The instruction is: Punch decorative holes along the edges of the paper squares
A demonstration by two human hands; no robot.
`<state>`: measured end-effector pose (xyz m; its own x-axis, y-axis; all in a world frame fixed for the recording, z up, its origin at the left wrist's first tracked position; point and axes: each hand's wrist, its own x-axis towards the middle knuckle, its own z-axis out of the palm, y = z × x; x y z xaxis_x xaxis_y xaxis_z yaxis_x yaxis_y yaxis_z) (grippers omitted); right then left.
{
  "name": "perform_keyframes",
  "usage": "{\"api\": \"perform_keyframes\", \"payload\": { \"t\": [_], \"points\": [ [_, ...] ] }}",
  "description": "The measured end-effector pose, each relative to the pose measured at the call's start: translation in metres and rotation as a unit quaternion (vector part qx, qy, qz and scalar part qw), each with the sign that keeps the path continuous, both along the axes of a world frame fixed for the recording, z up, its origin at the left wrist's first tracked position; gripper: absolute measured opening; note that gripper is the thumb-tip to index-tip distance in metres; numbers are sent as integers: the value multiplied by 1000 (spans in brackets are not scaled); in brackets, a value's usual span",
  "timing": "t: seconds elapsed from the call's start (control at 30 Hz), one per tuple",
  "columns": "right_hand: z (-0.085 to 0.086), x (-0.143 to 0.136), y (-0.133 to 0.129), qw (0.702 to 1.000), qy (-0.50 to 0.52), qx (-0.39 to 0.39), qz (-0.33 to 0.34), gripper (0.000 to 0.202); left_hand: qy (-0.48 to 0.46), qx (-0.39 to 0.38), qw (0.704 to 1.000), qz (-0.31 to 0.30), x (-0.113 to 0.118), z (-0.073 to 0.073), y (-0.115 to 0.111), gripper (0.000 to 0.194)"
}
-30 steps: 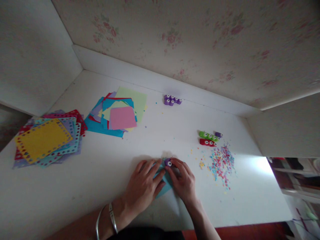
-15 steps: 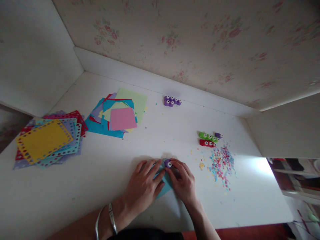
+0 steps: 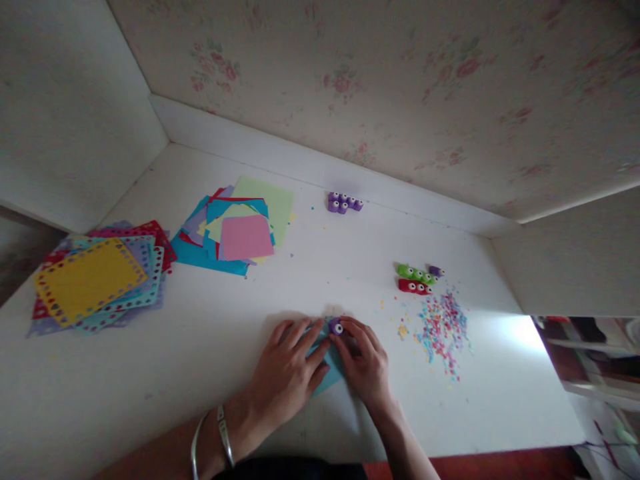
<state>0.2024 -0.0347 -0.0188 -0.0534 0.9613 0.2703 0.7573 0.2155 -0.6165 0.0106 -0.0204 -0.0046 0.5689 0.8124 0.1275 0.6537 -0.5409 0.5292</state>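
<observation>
A light blue paper sheet lies on the white table under both hands. My left hand rests on it with its fingers spread flat, the fingertips beside a small purple punch that has a white, eye-like button. My right hand has its thumb and fingers closed round the right side of that punch, at the sheet's upper edge. Part of the sheet is hidden beneath my hands.
Punched sheets, a yellow one on top, lie far left. Plain coloured papers are piled beside them. More purple punches stand near the wall; green and red ones stand right, above scattered confetti.
</observation>
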Motion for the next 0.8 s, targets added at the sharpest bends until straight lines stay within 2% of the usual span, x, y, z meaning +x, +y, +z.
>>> {"api": "perform_keyframes", "payload": {
  "t": [0.43,0.6,0.67,0.7,0.77,0.8],
  "points": [
    [-2,-2,0,1000,-3,14,-7,26,6,10,1000,-3,0,0,-1,34],
    [-3,-2,-3,1000,22,-7,-19,31,12,8,1000,0,0,0,-2,32],
    [1,-2,-5,996,72,-16,-46,36,18,8,1000,-4,-1,-1,-2,32],
    [4,-2,-5,991,114,-16,-70,32,21,9,1000,-6,-1,-1,-2,31],
    [14,-3,-4,963,241,-16,-118,13,25,10,1000,-8,-2,-2,-2,32],
    [20,-5,-2,938,321,-19,-129,25,28,9,1000,-9,-2,-3,-2,32]
  ]
}}
